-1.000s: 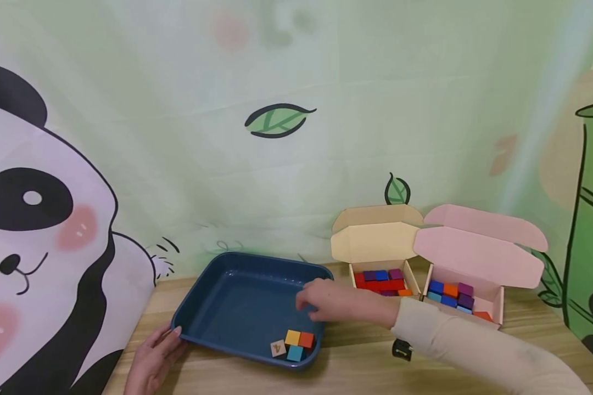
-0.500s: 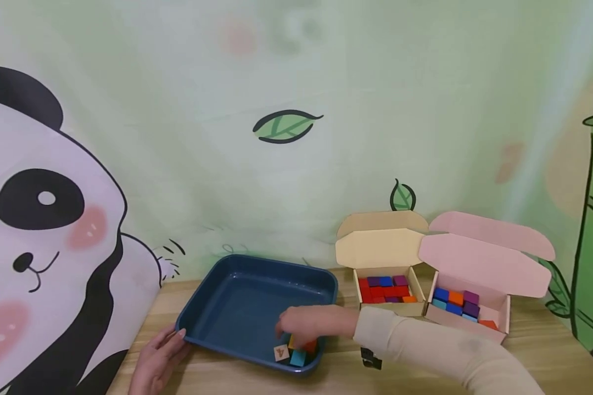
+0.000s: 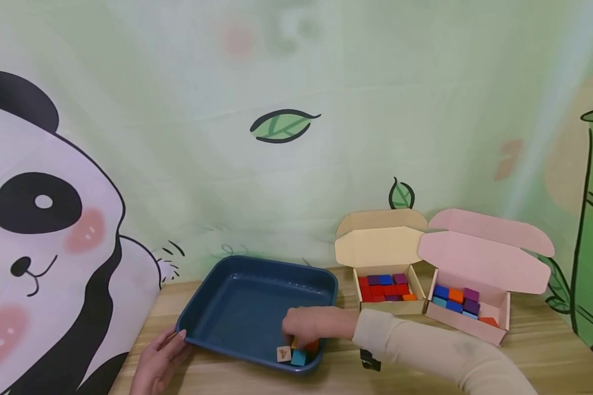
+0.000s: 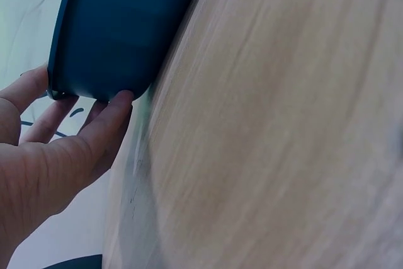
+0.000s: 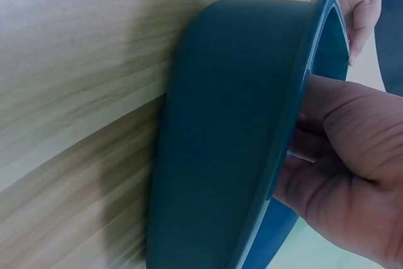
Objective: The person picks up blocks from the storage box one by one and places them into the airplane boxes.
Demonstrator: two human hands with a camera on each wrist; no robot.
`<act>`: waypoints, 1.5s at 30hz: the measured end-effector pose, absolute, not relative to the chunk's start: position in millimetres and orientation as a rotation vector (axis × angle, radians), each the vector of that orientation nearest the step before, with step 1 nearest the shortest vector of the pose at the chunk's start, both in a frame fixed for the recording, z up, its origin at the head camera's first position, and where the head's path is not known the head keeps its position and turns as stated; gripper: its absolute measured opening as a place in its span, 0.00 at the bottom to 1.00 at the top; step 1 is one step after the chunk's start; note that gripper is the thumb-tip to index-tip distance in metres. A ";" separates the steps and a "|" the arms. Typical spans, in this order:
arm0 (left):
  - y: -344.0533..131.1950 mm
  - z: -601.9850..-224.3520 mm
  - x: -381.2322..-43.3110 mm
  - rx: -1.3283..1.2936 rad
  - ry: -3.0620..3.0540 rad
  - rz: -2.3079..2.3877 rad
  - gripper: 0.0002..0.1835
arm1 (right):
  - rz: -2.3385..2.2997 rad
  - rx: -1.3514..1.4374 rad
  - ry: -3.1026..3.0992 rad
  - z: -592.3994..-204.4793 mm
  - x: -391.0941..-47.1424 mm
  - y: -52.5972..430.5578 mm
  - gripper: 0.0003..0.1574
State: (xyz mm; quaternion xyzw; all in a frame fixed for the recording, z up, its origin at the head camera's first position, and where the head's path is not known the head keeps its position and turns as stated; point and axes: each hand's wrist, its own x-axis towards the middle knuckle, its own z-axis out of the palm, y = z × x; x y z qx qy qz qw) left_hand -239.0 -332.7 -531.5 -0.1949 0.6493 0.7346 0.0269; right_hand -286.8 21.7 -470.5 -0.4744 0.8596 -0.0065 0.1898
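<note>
My left hand (image 3: 159, 354) holds the near left corner of a dark blue tray (image 3: 212, 323), thumb at the rim. In the left wrist view, the fingers (image 4: 107, 121) lie against its outer wall. My right hand (image 3: 306, 325) reaches over the tray's right side. Its fingers come down on a yellow block (image 3: 295, 344) and a red block (image 3: 312, 346), partly covering both. Beside them sit a teal block (image 3: 298, 357) and a plain wooden block (image 3: 284, 354) marked 4. The wall hides the right fingertips in the right wrist view; I cannot tell whether they pinch a block.
An open cream box (image 3: 390, 306) with several red, blue, purple and orange blocks stands at the back right. Next to it, an open pink box (image 3: 466, 323) holds several more blocks. The wooden table (image 3: 247, 378) meets a printed panda cloth (image 3: 286, 203) behind.
My right hand has come down and toward me, from above the tray's right side onto the yellow and red blocks. The wooden block has shifted slightly right. My left hand keeps its place.
</note>
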 end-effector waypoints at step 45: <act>-332.8 -529.8 -240.5 -0.586 2.019 2.236 0.43 | -0.533 -1.201 2.681 -414.9 -287.7 122.5 0.14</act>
